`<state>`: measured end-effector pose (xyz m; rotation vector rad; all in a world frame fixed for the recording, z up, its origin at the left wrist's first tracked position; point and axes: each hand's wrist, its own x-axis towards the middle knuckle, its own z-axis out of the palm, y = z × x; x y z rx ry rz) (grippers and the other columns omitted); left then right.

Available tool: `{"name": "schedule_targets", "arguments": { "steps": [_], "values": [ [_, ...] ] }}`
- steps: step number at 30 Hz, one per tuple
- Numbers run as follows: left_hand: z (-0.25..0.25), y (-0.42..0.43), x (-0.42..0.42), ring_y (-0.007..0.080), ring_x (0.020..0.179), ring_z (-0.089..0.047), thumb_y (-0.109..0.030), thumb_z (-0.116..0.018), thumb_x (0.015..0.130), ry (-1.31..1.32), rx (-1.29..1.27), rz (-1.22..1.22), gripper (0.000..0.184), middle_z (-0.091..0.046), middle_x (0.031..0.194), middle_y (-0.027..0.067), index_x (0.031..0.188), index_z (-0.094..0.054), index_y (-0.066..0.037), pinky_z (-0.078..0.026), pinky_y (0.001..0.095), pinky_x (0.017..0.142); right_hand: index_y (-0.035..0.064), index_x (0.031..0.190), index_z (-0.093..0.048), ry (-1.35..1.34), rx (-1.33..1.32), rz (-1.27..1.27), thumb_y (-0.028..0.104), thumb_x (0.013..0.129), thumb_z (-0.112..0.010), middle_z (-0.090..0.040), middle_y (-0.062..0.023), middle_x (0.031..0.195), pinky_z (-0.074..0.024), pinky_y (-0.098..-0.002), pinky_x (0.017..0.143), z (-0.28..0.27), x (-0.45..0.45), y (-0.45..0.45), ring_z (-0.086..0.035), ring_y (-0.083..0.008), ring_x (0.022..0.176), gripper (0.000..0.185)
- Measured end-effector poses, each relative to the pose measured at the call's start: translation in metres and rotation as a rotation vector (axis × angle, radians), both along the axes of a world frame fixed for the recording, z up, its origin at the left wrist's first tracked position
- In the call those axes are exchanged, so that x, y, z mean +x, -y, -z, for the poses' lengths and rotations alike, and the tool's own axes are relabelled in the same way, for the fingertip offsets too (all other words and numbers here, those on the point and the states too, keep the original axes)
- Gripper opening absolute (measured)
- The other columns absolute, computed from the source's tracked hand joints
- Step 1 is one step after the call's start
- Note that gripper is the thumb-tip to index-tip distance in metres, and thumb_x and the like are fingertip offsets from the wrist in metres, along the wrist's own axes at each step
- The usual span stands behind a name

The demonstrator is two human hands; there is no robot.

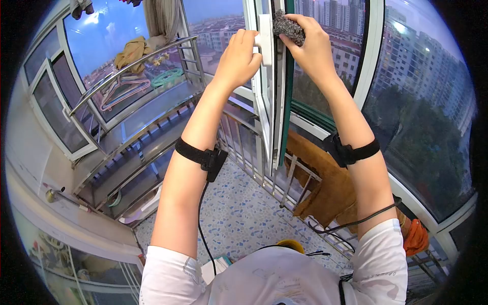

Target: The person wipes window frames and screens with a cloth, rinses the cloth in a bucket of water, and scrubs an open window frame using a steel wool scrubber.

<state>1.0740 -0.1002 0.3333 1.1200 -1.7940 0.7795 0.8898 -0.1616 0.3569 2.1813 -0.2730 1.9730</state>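
Observation:
A window sash (266, 101) with a white frame stands swung open, seen nearly edge-on in front of me. My left hand (238, 60) is closed around the white window handle (265, 39) on its left side; the fingers cover part of the handle. On the other side of the sash, my right hand (311, 48) grips a dark grey, speckled scrubbing sponge (288, 28) between thumb and fingers. The sponge lies against or very near the upper part of the sash; exact contact is hard to see.
Metal railings (244, 137) run below the window. Brown cardboard (325, 178) leans at the right, beside an orange cloth (416, 238). Plastic hangers (124, 91) hang at the left. Cables trail from black straps on both forearms. A yellow container (291, 246) stands on the speckled floor (239, 203).

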Motion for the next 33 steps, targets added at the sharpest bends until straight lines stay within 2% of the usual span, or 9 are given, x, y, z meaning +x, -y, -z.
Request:
{"name": "schedule_targets", "arguments": {
  "steps": [14,16,19,20,23,27,28,32,33],
  "values": [
    [0.000,0.003,0.004,0.0372,0.103,-0.049,-0.009,-0.052,0.076,0.048,-0.056,0.008,0.041,-0.050,0.105,0.0187,0.115,-0.049,0.002,-0.043,0.0457,0.091,0.0123,0.101,-0.070,-0.081,0.007,0.191,0.017,0.072,-0.077,-0.064,-0.0087,0.101,-0.0527,-0.0401,0.078,0.003,-0.007,-0.005,-0.065,-0.0316,0.089,0.030],
    [0.002,0.005,0.002,0.0374,0.104,-0.049,-0.010,-0.052,0.075,0.038,-0.089,0.013,0.042,-0.050,0.105,0.0185,0.116,-0.049,0.001,-0.043,0.0458,0.091,0.0123,0.097,-0.069,-0.065,0.046,0.242,0.007,0.069,-0.073,-0.063,-0.0080,0.100,-0.0525,-0.0413,0.078,0.003,-0.001,-0.008,-0.064,-0.0329,0.088,0.029],
    [0.003,0.007,0.001,0.0371,0.104,-0.049,-0.011,-0.052,0.076,0.035,-0.101,0.006,0.043,-0.050,0.107,0.0185,0.117,-0.049,0.001,-0.043,0.0454,0.091,0.0080,0.094,-0.068,-0.050,0.015,0.287,0.010,0.072,-0.074,-0.063,-0.0078,0.097,-0.0505,-0.0384,0.074,-0.009,0.004,-0.025,-0.063,-0.0324,0.086,0.023],
    [0.003,0.006,0.001,0.0368,0.105,-0.049,-0.012,-0.053,0.076,0.031,-0.098,0.001,0.043,-0.051,0.107,0.0184,0.117,-0.049,0.001,-0.043,0.0450,0.092,0.0013,0.089,-0.065,-0.027,0.124,0.223,-0.007,0.068,-0.061,-0.056,-0.0172,0.092,-0.0490,-0.0435,0.073,-0.008,0.001,-0.049,-0.060,-0.0381,0.081,0.022],
    [0.004,0.009,0.003,0.0362,0.105,-0.050,-0.013,-0.053,0.077,0.035,-0.121,0.017,0.043,-0.052,0.107,0.0181,0.117,-0.050,0.002,-0.043,0.0445,0.092,0.0004,0.081,-0.063,0.009,0.098,0.194,-0.008,0.067,-0.060,-0.058,-0.0167,0.089,-0.0487,-0.0438,0.073,-0.013,0.005,-0.036,-0.060,-0.0385,0.082,0.016],
    [0.003,0.007,0.003,0.0357,0.104,-0.050,-0.013,-0.053,0.077,0.030,-0.127,0.020,0.044,-0.053,0.106,0.0179,0.117,-0.050,0.003,-0.043,0.0445,0.092,0.0015,0.084,-0.063,-0.091,0.135,0.263,-0.009,0.065,-0.059,-0.058,-0.0158,0.091,-0.0493,-0.0444,0.074,-0.006,0.001,-0.038,-0.060,-0.0391,0.083,0.022],
    [0.003,0.006,0.002,0.0357,0.105,-0.050,-0.013,-0.054,0.077,0.012,-0.099,0.017,0.044,-0.053,0.106,0.0180,0.117,-0.050,0.003,-0.043,0.0444,0.092,0.0082,0.094,-0.068,-0.109,0.016,0.356,0.008,0.071,-0.073,-0.063,-0.0082,0.097,-0.0499,-0.0397,0.074,-0.002,0.001,-0.024,-0.063,-0.0332,0.086,0.023],
    [0.004,0.005,-0.001,0.0353,0.105,-0.050,-0.014,-0.054,0.076,-0.024,-0.074,0.009,0.045,-0.053,0.106,0.0180,0.117,-0.050,0.003,-0.043,0.0444,0.091,0.0087,0.094,-0.068,-0.115,0.082,0.347,0.007,0.071,-0.072,-0.063,-0.0087,0.096,-0.0495,-0.0402,0.075,0.002,0.003,-0.030,-0.063,-0.0333,0.086,0.023],
    [0.004,0.005,-0.001,0.0353,0.105,-0.050,-0.014,-0.054,0.076,-0.024,-0.071,0.007,0.045,-0.053,0.106,0.0180,0.117,-0.050,0.003,-0.043,0.0444,0.091,0.0054,0.089,-0.066,-0.084,0.106,0.310,0.000,0.068,-0.066,-0.061,-0.0118,0.094,-0.0496,-0.0423,0.074,-0.003,0.005,-0.038,-0.062,-0.0363,0.085,0.022]
  ]
}}
